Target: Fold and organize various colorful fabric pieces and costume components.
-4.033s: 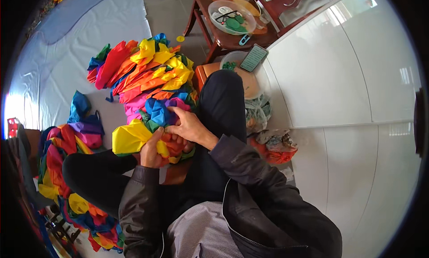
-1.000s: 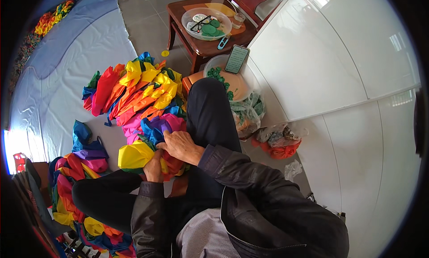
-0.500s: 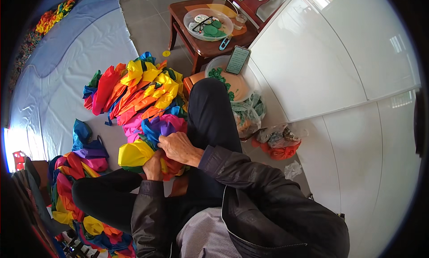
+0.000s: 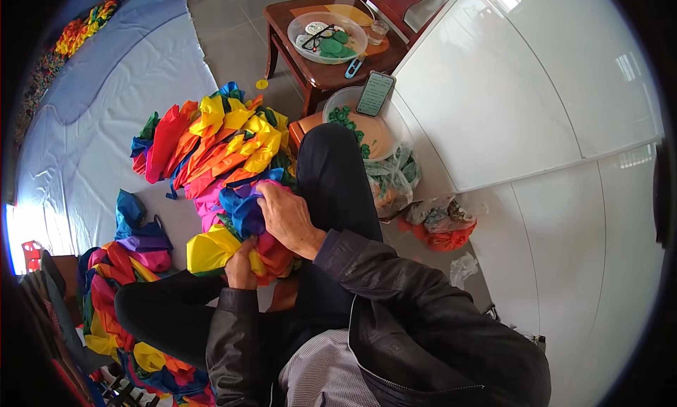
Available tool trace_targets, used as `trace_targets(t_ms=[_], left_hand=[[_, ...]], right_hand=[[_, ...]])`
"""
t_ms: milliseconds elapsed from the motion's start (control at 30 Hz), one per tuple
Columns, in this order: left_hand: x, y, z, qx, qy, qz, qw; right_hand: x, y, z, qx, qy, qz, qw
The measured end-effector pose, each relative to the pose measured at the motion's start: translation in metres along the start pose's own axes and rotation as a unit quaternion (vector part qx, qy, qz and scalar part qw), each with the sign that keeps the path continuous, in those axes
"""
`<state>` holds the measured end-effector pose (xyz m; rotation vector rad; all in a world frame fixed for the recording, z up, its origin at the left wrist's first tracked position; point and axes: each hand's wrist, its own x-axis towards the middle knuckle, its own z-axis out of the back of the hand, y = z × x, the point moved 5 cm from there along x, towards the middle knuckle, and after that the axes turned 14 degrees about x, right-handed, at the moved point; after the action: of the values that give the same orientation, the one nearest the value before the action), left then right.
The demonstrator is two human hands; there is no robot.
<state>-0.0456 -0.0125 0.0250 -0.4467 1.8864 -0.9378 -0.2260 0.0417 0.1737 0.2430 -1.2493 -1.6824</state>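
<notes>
Head view: left hand (image 4: 241,268) grips gathered bright-yellow fabric (image 4: 211,250); right hand (image 4: 288,221) touches crumpled blue-and-purple fabric (image 4: 242,208), its grip unclear. Multicoloured fabric heap (image 4: 215,139) lies far left.

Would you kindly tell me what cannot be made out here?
Head view: most fingers of the left hand, hidden by bunched fabric.
Head view: what lies under the right hand, covered by that hand.
Head view: the end of the lower-left heap, cut off by the bottom edge.
Head view: writing on the phone, too small.
</notes>
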Motion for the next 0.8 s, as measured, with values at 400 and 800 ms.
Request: trace_targets(t_ms=[400, 800], left_hand=[[-0.018, -0.047, -0.031, 0.649, -0.249, 0.079, 0.714], [-0.047, -0.078, -0.049, 0.576, -0.077, -0.350, 0.735]], right_hand=[[-0.029, 0.079, -0.061, 0.209, 0.327, 0.116, 0.914], [-0.003, -0.033, -0.057, -0.021, 0.366, -0.004, 0.930]])
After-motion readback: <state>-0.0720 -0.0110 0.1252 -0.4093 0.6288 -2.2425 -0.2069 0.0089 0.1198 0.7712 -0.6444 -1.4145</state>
